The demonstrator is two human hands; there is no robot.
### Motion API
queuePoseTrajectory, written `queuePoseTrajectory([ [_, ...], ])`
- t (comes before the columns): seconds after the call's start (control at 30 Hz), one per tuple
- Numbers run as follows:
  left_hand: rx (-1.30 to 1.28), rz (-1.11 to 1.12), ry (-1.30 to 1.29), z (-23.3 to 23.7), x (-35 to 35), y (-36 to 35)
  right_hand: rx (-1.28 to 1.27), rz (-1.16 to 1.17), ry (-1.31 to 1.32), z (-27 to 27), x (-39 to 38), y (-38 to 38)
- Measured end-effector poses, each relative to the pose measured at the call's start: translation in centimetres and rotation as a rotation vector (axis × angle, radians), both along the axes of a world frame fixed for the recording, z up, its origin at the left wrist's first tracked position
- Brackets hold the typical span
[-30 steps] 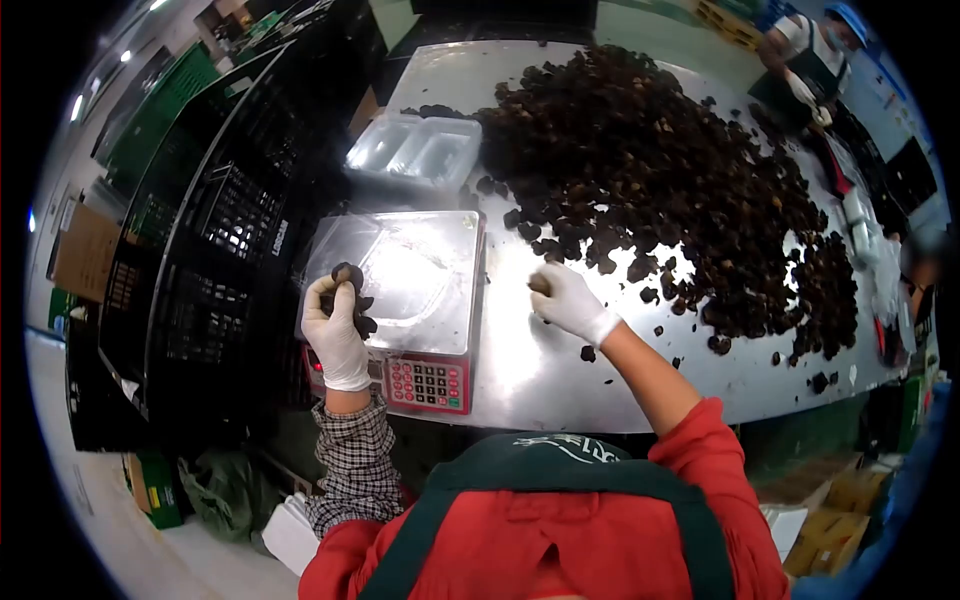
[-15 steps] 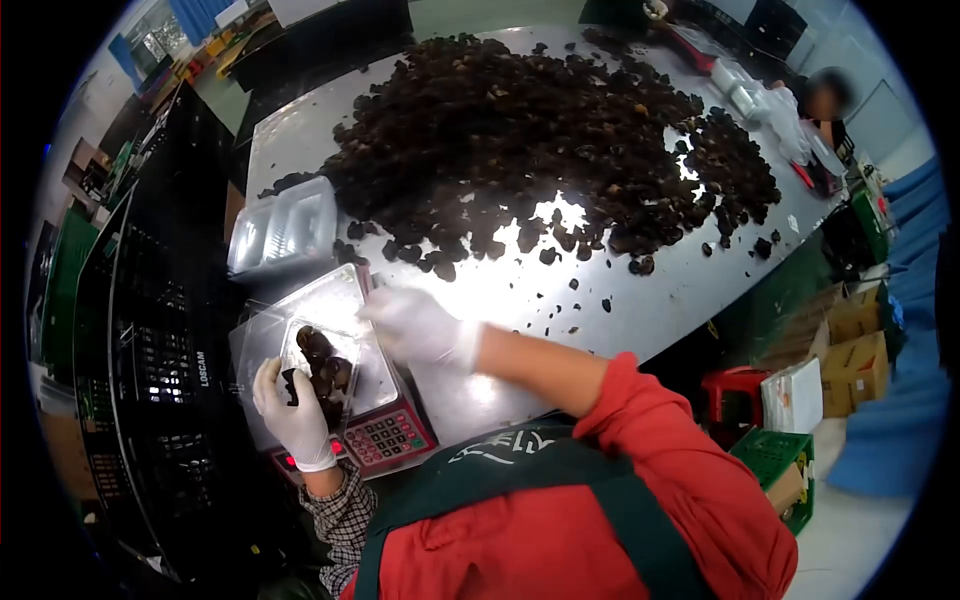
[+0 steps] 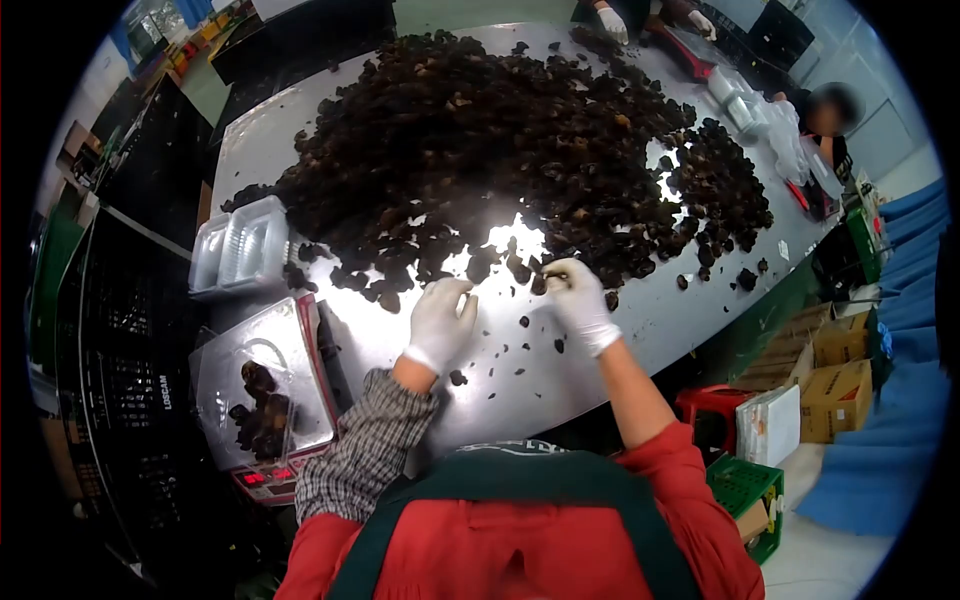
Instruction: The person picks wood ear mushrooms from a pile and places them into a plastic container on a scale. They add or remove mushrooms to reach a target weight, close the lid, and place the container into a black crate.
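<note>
My left hand [image 3: 442,325], in a white glove, hovers over the steel table at the pile's near edge. Its thumb stands a little apart from the fingers, and nothing shows in it. To its right, my gloved right hand [image 3: 582,305] pinches a small dark wood ear mushroom [image 3: 540,285] at the fringe of the heap. The big heap of wood ear mushrooms [image 3: 450,140] spreads beyond both hands. At the left, a clear plastic tray with several mushrooms [image 3: 265,425] rests on a digital scale [image 3: 320,400] with a lit red display.
Stacked clear plastic trays [image 3: 240,250] stand behind the scale. Black crates [image 3: 130,390] line the left side. Another person's gloved hand [image 3: 612,24] works at the far edge. Cardboard boxes [image 3: 840,400] and a green crate [image 3: 750,490] stand at the right, beyond the steel table [image 3: 480,400].
Both my hands have left the scale and moved right to the pile's near edge. My left hand let go of the mushrooms in the tray; my right now pinches one.
</note>
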State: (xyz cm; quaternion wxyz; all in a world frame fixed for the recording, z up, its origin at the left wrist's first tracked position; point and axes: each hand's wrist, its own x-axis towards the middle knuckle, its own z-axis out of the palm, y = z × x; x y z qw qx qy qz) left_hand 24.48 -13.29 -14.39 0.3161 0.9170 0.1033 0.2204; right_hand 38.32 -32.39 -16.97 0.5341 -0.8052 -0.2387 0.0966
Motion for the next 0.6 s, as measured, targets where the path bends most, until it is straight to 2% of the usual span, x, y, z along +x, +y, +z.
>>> queuePoseTrajectory([
  [0.03,0.019,-0.012,0.072,-1.0,1.8,0.0,0.085,-0.048,0.372,0.8,1.4,-1.8],
  [0.1,0.096,0.008,0.189,-2.6,5.0,-0.1,0.571,0.031,0.813,1.0,3.5,-5.1],
  [0.17,0.158,0.053,0.394,-4.0,7.0,0.2,0.602,0.009,0.870,2.6,3.8,-5.1],
  [0.23,0.073,0.085,0.364,-4.4,7.4,1.1,0.557,0.062,0.875,2.3,4.7,-4.5],
  [0.3,-0.154,0.170,0.030,-4.4,6.6,1.7,0.155,0.054,0.718,1.8,5.7,-2.4],
  [0.33,-0.362,0.242,-0.018,-3.1,6.5,1.8,-0.018,0.085,0.499,1.5,5.6,-0.9],
  [0.37,-0.768,0.278,0.014,-1.7,6.2,1.9,-0.185,0.116,0.276,1.1,5.5,0.6],
  [0.43,-1.423,0.250,-0.069,-1.5,5.8,4.1,-0.446,0.187,-0.234,-0.1,5.3,2.7],
  [0.47,-1.722,0.143,-0.167,-1.8,5.9,4.6,-0.555,0.248,-0.255,-1.3,5.6,3.2],
  [0.5,-1.829,0.172,-0.160,-1.5,6.1,4.8,-0.663,0.307,-0.278,-1.6,5.8,3.7],
  [0.53,-1.810,0.217,-0.136,-1.2,6.3,4.7,-0.639,0.297,-0.273,-1.7,5.9,3.6],
  [0.6,-1.691,0.224,-0.062,-1.3,6.9,4.5,-0.334,0.246,-0.165,-1.5,6.9,2.7],
])
